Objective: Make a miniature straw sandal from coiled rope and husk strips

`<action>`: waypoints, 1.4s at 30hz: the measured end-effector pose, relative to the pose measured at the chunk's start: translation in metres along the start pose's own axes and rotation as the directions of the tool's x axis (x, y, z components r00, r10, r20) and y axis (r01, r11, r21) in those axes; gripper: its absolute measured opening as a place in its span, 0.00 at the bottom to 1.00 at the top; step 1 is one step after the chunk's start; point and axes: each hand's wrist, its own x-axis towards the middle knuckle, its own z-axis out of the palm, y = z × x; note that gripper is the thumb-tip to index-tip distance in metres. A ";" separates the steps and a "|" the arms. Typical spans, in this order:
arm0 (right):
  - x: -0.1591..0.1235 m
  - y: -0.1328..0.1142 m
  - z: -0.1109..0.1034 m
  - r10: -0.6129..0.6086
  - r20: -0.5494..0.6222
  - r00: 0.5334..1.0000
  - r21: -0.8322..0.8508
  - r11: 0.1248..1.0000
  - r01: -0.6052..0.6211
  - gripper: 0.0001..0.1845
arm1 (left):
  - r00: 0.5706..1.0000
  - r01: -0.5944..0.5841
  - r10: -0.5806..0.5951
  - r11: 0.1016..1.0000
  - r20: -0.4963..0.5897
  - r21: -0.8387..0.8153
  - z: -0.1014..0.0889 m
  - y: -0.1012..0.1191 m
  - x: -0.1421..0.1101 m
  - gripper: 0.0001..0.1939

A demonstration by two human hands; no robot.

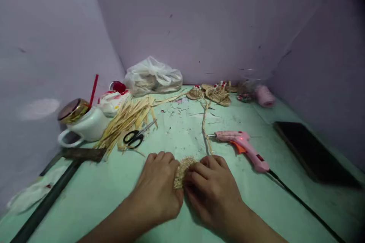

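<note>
Between my two hands is a small round coil of braided straw [182, 172], near the table's front. My left hand [161, 182] closes on its left edge, thumb toward me. My right hand [209, 186] pinches its right side, and the fingertips hide part of the coil. A straw braid [204, 121] runs away from behind my right hand toward the back of the table. To the right of that braid lies a pink glue gun [242, 142] on its side, its metal tip touching or nearly touching the braid.
Left are black-handled scissors [137, 136], straw strips [128, 117], a hammer [82, 154] and a white cup [91, 125]. At the back sit a plastic bag [154, 78], woven straw pieces [216, 94] and pink thread [265, 96]. A dark flat slab [310, 150] lies right, beyond the glue gun's cord [308, 205].
</note>
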 end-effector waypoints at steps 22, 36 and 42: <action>0.002 0.005 0.006 0.010 -0.091 0.996 0.076 0.997 -0.003 0.04 | 0.994 0.016 -0.012 0.999 -0.113 0.038 0.009 0.006 0.006 0.08; -0.003 0.033 -0.052 -0.025 -0.552 0.834 -0.091 0.995 -0.030 0.06 | 0.953 0.093 -0.099 0.995 -0.285 -0.037 0.007 -0.006 0.010 0.13; -0.001 0.032 -0.047 -0.009 -0.510 0.860 -0.077 0.996 -0.036 0.05 | 0.966 0.133 -0.137 0.991 -0.219 -0.033 0.009 -0.005 0.010 0.13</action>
